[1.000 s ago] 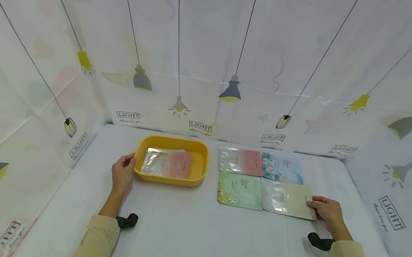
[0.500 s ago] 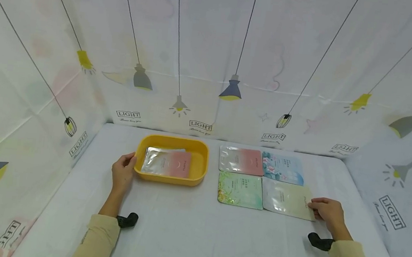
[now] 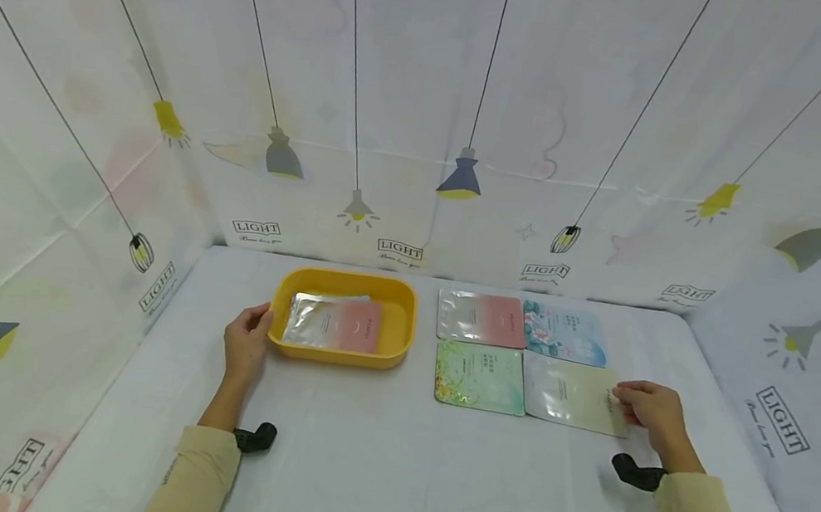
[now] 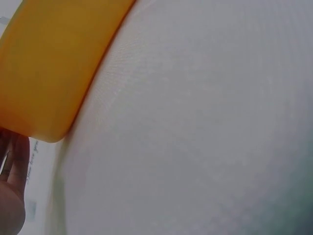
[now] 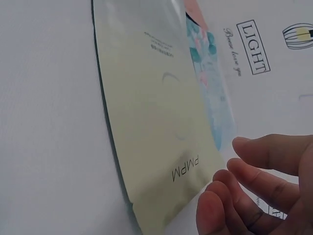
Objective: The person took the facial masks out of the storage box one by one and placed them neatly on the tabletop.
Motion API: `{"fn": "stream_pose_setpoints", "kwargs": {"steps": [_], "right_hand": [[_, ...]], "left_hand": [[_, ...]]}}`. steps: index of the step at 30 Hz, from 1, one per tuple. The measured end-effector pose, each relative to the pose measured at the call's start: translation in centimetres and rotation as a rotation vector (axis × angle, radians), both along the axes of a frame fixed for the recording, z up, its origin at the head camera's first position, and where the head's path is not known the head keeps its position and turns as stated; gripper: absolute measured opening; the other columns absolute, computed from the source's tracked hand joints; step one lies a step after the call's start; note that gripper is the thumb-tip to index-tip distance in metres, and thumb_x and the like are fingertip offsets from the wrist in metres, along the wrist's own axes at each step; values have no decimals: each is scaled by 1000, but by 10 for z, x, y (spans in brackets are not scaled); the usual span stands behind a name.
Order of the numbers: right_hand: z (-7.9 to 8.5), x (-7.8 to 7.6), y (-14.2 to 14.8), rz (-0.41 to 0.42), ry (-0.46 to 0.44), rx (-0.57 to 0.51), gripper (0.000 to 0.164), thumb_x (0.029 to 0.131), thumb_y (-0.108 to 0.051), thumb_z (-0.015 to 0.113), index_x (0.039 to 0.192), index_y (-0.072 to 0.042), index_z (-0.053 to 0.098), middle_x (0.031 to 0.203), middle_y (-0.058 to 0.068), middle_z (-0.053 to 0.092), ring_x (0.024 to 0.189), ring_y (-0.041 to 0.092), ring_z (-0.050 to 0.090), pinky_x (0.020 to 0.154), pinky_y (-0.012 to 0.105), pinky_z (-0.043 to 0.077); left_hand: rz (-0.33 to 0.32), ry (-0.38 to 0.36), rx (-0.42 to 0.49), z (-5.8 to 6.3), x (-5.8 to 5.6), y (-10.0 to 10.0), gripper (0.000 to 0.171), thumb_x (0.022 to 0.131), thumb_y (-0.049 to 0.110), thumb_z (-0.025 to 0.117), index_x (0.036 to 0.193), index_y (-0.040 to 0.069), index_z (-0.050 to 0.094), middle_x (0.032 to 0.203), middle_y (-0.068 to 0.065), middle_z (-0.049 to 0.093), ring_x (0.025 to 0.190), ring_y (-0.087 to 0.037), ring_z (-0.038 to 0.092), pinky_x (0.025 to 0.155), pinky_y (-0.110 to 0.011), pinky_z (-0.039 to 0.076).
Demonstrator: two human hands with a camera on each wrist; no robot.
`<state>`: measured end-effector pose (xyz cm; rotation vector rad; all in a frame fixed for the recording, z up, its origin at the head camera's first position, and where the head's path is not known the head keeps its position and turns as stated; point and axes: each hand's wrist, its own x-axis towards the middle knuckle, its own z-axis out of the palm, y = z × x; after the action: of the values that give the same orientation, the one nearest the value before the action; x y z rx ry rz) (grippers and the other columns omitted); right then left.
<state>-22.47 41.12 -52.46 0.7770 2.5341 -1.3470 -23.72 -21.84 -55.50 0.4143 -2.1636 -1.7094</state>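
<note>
A cream-and-silver sheet-mask sachet (image 3: 576, 394) marked PMPM lies flat on the table. My right hand (image 3: 653, 411) hovers at its right end, thumb and fingers (image 5: 249, 191) apart with nothing between them. Three more sachets join it in a two-by-two block: silver-pink (image 3: 481, 318), blue floral (image 3: 564, 333) and green floral (image 3: 480, 378). On the left, a yellow tray (image 3: 401, 347) holds another silver-pink sachet (image 3: 332, 323) on top of others. My left hand (image 3: 248, 343) touches the tray's left end, its fingers loosely bent against the outer wall; the fingertips are hidden behind the tray in the left wrist view.
White cloth (image 3: 432, 483) covers the table. A printed curtain (image 3: 409, 122) with lamp drawings rises along the back and both sides. Between the tray and the sachet block runs a strip of bare cloth. Black wrist cameras (image 3: 256, 437) sit on both wrists.
The right thumb and fingers have let go of the cream sachet's right edge and lifted slightly. That sachet has settled a little toward the near side. The left hand and tray stay put.
</note>
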Motion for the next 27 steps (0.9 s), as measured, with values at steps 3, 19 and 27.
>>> {"fn": "stream_pose_setpoints", "kwargs": {"steps": [3,19,27], "right_hand": [[4,-1,-5,27,1,-18,42,92,-23,64,122,6,59,81,-1,62,70,11,57,63,29,56],[36,-9,-49,217,63,-81,49,98,-30,56,131,7,51,110,15,66,86,19,65,71,23,56],[42,-17,-79,262,58,-74,52,99,-33,54,134,5,50,129,28,56,102,32,63,77,25,56]], "left_hand": [[-1,-9,-3,-1,0,0,34,100,23,54,125,1,62,123,-16,64,101,-11,54,75,-1,42],[-2,-19,7,-2,-1,0,32,100,22,54,125,2,61,123,-14,64,104,-14,55,76,-1,43],[-6,-5,-7,0,0,0,33,101,23,54,125,1,61,124,-15,64,105,-12,55,77,-1,42]]}}
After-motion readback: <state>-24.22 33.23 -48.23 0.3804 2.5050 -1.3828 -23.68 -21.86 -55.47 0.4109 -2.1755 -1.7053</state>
